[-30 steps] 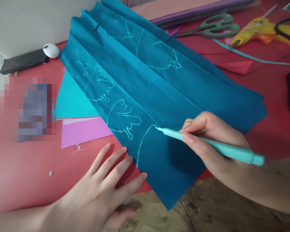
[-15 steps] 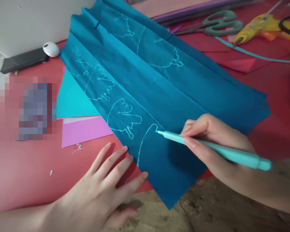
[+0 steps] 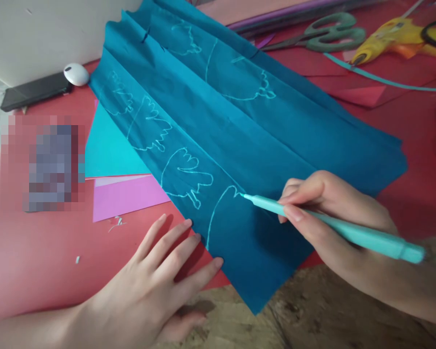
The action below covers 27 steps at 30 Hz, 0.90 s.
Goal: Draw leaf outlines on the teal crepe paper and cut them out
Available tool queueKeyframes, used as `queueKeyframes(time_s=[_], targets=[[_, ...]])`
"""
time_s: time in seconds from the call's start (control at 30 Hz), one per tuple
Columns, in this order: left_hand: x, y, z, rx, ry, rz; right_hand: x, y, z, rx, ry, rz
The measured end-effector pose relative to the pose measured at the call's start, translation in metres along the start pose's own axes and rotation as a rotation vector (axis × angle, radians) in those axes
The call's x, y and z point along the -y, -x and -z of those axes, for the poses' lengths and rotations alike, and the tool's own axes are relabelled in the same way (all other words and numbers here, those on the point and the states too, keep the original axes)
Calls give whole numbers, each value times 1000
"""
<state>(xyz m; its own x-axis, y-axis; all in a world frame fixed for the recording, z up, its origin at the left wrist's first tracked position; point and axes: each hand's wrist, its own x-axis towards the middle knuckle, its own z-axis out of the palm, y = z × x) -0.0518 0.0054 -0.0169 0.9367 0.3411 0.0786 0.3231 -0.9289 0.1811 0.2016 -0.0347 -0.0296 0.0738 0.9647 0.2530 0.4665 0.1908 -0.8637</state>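
Observation:
A folded, creased blue sheet lies slantwise over the red tabletop, with several pale outlines drawn on it. In a pinch, my right hand holds a mint-green marker. The marker's tip touches the sheet at the end of a curved, wavy line near the lower part. My left hand lies flat with fingers spread, its fingertips on the sheet's left edge. Beside that line is a finished-looking outline with scalloped lobes.
Turquoise paper and purple paper stick out under the sheet's left side. Green-handled scissors and a yellow glue gun lie at the upper right. A white oval object rests by a black bar at the upper left.
My right hand has moved slightly right with the marker, and the pale line has grown by a small wave. The left hand stays where it was.

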Motion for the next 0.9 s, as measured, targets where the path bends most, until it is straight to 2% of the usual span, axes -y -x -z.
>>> queueKeyframes(time_s=[0.33,0.7,0.9], targets=[[0,-1,1,-17,-28,-2,7,0,2,63,73,72],[-1,-1,1,-10,2,21,5,1,2,0,77,62],[0,1,5,23,-86,-36,6,-1,1,19,91,79]])
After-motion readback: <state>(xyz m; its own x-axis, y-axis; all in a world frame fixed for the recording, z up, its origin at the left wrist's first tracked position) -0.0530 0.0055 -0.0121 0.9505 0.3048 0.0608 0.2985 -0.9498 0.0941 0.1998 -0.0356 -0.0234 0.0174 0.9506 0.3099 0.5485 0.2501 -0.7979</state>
